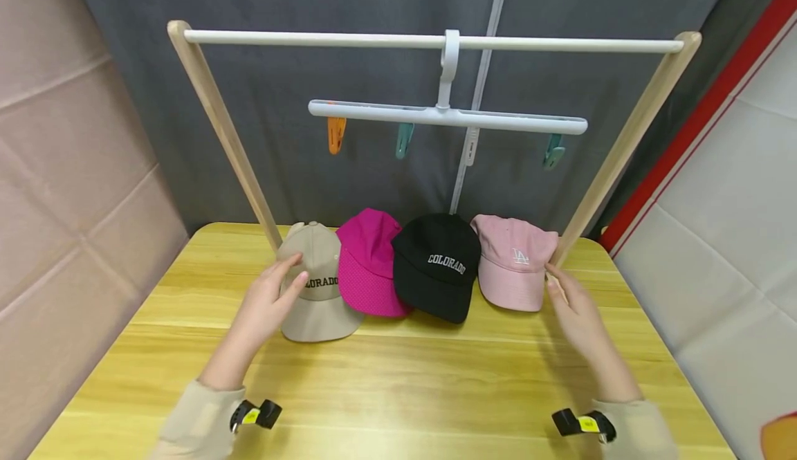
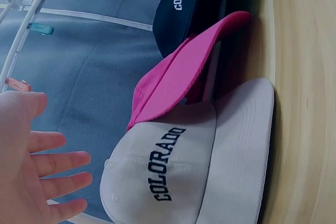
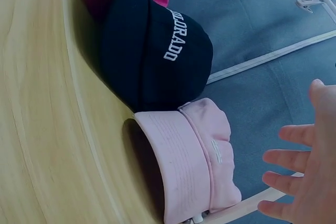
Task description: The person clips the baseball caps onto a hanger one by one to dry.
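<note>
Four caps is more than I count, so several caps lie in a row: a beige cap (image 1: pixel 314 266) lettered COLORADO, a magenta cap (image 1: pixel 371 266), a black cap (image 1: pixel 438 263) with white COLORADO lettering, and a light pink cap (image 1: pixel 515 259) with an LA mark. Over the beige cap's left side hovers my left hand (image 1: pixel 268 301), its fingers spread and holding nothing. The left wrist view shows a gap between those fingers (image 2: pixel 65 186) and the cap. My right hand (image 1: pixel 578 311) is just right of the pink cap, fingers extended and apart from it in the right wrist view.
Behind the caps stands a rack with a white rod (image 1: pixel 324 39) and wooden legs (image 1: pixel 230 138). From it hangs a white hanger (image 1: pixel 386 112) with an orange clip (image 1: pixel 336 135), teal clips (image 1: pixel 404 140) and a white clip (image 1: pixel 472 146). Everything stands on a wooden table (image 1: pixel 398 391).
</note>
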The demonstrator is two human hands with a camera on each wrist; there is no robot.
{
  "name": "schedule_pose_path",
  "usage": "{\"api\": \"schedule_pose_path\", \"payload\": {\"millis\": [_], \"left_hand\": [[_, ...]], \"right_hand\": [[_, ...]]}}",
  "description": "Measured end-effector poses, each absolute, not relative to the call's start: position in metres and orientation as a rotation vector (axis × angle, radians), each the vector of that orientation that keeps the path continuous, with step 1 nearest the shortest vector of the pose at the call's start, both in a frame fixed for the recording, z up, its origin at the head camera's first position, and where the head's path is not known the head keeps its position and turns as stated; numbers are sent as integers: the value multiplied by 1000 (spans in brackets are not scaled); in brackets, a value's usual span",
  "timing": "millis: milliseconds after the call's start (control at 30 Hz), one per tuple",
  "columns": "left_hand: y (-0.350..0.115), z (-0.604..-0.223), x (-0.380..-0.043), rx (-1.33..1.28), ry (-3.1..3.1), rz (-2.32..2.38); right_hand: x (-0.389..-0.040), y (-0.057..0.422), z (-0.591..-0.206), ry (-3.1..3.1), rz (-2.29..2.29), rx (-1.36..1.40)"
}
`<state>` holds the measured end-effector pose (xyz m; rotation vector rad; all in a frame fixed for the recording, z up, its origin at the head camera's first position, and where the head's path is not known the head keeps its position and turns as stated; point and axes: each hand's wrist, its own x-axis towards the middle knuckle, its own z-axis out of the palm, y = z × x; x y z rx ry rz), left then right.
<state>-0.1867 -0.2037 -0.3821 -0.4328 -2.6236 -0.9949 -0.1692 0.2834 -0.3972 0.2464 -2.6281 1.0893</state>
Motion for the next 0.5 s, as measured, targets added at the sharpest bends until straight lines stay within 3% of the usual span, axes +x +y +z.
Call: {"api": "schedule_pose_path", "payload": {"millis": [500], "left_hand": [[-182, -386, -184, -425, -2585, -1093]], "right_hand": [[-168, 271, -408, -2545, 1153, 256]]}}
